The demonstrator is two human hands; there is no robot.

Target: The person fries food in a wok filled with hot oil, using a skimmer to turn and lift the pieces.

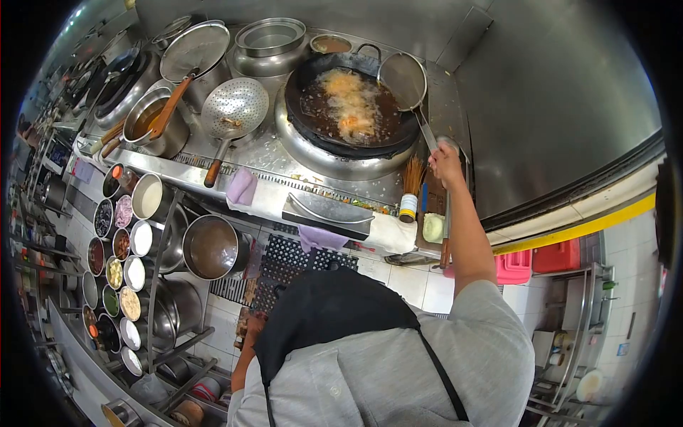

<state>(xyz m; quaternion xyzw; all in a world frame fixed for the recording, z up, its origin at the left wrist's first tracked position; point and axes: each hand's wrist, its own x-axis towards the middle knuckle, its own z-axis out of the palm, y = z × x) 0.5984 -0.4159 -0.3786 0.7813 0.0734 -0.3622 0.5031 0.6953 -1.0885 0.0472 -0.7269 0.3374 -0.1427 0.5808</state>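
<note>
The widest vessel is the black wok [402,136], its dark oil bubbling around orange, battered-looking pieces [356,128]. A mesh strainer [403,84] leans over its right rim; the right hand [446,164] is closed around the strainer's handle. The left hand [252,329] hangs low beside the apron, and whether it holds anything I cannot tell. Next in size, a deep pot [243,255] below the worktop contains brown liquid. A smaller steel pot [176,139], at the worktop's left, has amber liquid, with a wooden handle crossing above it. Smallest are the round tubs [163,199] racked at left, several filled white, others pink, yellow or green, and a can [408,208] with bristles rising from it.

A tall steel wall [548,107] stands at right over pale floor tiles [405,285]. The steel worktop [284,167] carries a perforated skimmer [235,107], a folded lilac cloth [242,186] and, along its front edge, food scraps.
</note>
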